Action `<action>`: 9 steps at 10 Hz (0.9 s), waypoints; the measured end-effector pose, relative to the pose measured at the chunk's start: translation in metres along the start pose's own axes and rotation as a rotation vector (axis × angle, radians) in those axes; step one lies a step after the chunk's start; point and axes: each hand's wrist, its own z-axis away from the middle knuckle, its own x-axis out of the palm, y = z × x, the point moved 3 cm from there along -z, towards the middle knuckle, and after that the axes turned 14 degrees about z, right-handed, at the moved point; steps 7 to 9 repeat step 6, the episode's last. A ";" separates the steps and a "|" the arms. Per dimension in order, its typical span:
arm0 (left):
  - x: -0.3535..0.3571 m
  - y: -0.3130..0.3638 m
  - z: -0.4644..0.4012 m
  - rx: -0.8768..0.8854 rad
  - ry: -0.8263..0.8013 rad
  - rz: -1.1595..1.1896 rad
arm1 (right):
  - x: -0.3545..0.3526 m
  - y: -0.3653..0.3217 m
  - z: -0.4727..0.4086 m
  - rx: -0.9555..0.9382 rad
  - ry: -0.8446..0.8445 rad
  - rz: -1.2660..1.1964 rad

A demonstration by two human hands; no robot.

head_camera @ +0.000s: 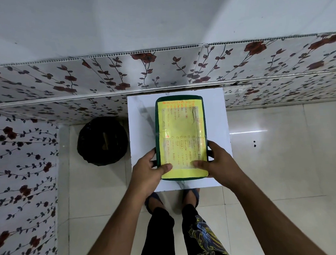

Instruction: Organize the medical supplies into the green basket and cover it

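The green basket (pixel 156 128) stands on a small white table (pixel 215 124), its dark green rim showing around a lid (pixel 180 130). The lid is flat, covered with yellow paper bearing orange and black handwriting, and it hides everything inside. My left hand (pixel 147 169) grips the basket's near left side, thumb pressed on the lid's near edge. My right hand (pixel 218 161) grips the near right side in the same way, thumb on the lid. No medical supplies are visible outside the basket.
A round bin lined with a black bag (pixel 102 141) stands on the tiled floor left of the table. Floral-patterned panels (pixel 159 70) line the wall behind and to the left. My feet (pixel 172 199) are at the table's near edge.
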 end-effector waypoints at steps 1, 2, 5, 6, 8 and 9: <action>0.003 0.001 -0.001 -0.019 0.011 0.060 | -0.004 -0.003 -0.003 -0.012 0.009 0.015; 0.006 0.001 0.001 -0.039 0.001 0.106 | -0.006 -0.006 -0.003 -0.011 0.015 0.048; 0.006 0.003 0.004 -0.118 -0.031 0.170 | -0.012 -0.015 0.000 0.007 -0.048 0.101; -0.005 0.019 0.029 -0.084 0.063 0.042 | -0.032 -0.037 0.027 -0.030 0.104 0.303; -0.005 0.019 0.029 -0.084 0.063 0.042 | -0.032 -0.037 0.027 -0.030 0.104 0.303; -0.005 0.019 0.029 -0.084 0.063 0.042 | -0.032 -0.037 0.027 -0.030 0.104 0.303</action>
